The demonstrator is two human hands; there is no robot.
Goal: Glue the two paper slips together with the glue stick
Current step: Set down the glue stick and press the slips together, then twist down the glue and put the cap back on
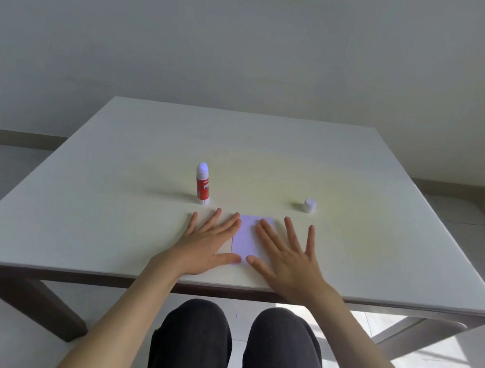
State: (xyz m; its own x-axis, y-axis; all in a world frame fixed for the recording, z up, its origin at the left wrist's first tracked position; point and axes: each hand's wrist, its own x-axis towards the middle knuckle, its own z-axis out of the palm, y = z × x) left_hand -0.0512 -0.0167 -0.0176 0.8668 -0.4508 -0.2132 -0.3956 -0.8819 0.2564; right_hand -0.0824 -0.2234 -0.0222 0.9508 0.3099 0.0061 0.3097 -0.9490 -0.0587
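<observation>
A pale lilac paper slip (246,240) lies flat on the white table (108,196), near the front edge. I can make out only one sheet; whether a second lies under it is hidden. My left hand (208,241) rests flat with fingers spread on the slip's left edge. My right hand (286,252) lies flat and spread over its right side. The glue stick (202,183), red label, stands upright and uncapped just beyond my left hand. Its white cap (309,205) sits apart, beyond my right hand.
The table's front edge (220,287) runs just behind my wrists, with my knees in dark trousers (236,354) below it. A plain wall stands behind the table.
</observation>
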